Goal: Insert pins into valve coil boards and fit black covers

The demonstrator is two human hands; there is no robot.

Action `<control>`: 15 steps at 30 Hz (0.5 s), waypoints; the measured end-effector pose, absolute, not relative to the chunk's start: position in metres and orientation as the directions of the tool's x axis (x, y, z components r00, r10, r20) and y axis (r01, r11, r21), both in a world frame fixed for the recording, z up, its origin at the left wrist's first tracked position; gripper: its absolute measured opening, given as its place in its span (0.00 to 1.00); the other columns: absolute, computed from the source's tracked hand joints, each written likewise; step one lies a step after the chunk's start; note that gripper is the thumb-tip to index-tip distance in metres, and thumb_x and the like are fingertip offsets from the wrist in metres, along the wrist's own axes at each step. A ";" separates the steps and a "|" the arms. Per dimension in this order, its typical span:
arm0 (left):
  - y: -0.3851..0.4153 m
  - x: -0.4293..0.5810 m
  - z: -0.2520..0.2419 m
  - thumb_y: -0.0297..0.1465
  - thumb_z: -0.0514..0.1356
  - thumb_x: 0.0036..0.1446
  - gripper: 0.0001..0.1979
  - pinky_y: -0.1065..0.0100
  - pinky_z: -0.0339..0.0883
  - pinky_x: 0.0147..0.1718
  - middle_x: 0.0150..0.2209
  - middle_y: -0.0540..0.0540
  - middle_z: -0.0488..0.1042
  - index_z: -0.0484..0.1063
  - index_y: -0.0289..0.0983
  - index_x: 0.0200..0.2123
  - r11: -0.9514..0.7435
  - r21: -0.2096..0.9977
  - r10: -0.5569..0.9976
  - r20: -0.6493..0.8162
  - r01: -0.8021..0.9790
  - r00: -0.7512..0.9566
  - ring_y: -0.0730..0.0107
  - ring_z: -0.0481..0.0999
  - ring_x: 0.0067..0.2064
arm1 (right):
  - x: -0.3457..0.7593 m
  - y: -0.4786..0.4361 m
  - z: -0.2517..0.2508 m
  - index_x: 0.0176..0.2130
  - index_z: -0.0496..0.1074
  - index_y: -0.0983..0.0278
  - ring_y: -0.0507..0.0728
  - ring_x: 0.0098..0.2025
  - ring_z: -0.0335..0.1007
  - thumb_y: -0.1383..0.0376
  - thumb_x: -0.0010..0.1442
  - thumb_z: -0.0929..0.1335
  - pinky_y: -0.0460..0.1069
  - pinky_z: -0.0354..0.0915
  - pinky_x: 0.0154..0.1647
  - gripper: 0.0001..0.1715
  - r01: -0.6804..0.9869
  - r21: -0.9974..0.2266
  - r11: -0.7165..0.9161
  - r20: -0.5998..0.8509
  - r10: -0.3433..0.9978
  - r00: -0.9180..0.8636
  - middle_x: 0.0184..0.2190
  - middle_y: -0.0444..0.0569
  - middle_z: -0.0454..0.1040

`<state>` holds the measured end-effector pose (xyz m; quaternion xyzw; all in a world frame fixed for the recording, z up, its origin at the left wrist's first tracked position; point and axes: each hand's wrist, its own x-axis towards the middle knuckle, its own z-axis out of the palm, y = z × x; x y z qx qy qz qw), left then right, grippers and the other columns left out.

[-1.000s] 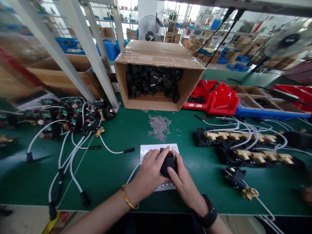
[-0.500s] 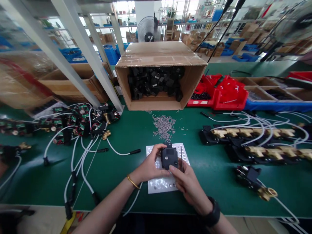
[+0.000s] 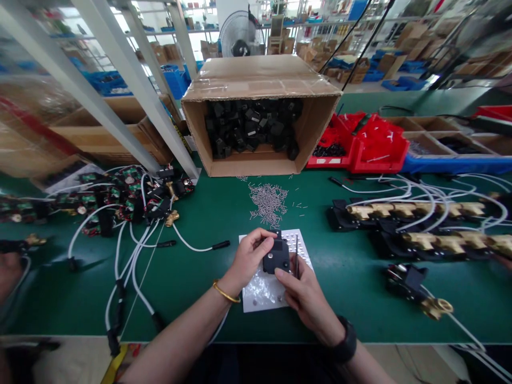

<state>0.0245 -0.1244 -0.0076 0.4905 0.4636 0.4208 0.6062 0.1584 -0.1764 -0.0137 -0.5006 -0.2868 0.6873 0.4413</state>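
A black plastic housing [image 3: 276,257] with a small silver disc is held between both hands above a white sheet [image 3: 260,301]. My left hand [image 3: 250,258] grips its upper left side, thumb across the front. My right hand [image 3: 302,293] holds its lower right edge with the thumb, and also has a thin dark tool [image 3: 296,258] standing upright between its fingers. Beyond the sheet lies a pile of small screws [image 3: 269,202]. A cardboard box [image 3: 260,168] on its side, full of black housings [image 3: 252,128], stands behind the pile.
Circuit assemblies with white cables [image 3: 128,197] lie at left. Brass valve assemblies [image 3: 424,242] lie at right, with a single one [image 3: 416,293] nearer. Red bins [image 3: 380,154] and a divided tray [image 3: 456,162] stand behind them. Another person's hand [image 3: 8,274] is at the far left edge.
My left thumb has moved from below the housing up onto its front. The view has shifted slightly, and another person's hand shows more at the left edge.
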 end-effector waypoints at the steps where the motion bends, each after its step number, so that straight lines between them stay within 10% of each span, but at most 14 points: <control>1: -0.125 0.025 -0.009 0.39 0.56 0.56 0.13 0.69 0.63 0.36 0.35 0.47 0.72 0.71 0.35 0.36 0.159 0.986 0.967 -0.146 -0.048 0.207 0.68 0.70 0.37 | 0.159 -0.176 -0.014 0.40 0.62 0.63 0.40 0.14 0.44 0.57 0.47 0.73 0.37 0.44 0.08 0.25 -0.322 -0.834 -0.448 -0.437 0.893 -0.109 0.28 0.38 0.62; 9: -0.127 0.028 -0.012 0.42 0.47 0.62 0.19 0.64 0.64 0.44 0.44 0.44 0.71 0.67 0.37 0.46 0.005 0.992 0.968 -0.037 0.129 0.247 0.64 0.70 0.45 | 0.157 -0.176 -0.015 0.41 0.60 0.61 0.41 0.13 0.38 0.57 0.47 0.74 0.37 0.42 0.08 0.27 -0.407 -0.769 -0.494 -0.499 0.861 -0.102 0.18 0.31 0.53; 15: -0.169 -0.006 -0.005 0.46 0.54 0.56 0.40 0.58 0.64 0.48 0.59 0.34 0.56 0.36 0.40 0.64 0.129 0.940 0.937 -0.220 0.317 0.272 0.60 0.69 0.49 | 0.175 -0.177 -0.007 0.40 0.62 0.61 0.41 0.14 0.33 0.61 0.47 0.75 0.36 0.40 0.09 0.24 -0.547 -0.662 -0.513 -0.460 0.854 -0.243 0.17 0.31 0.50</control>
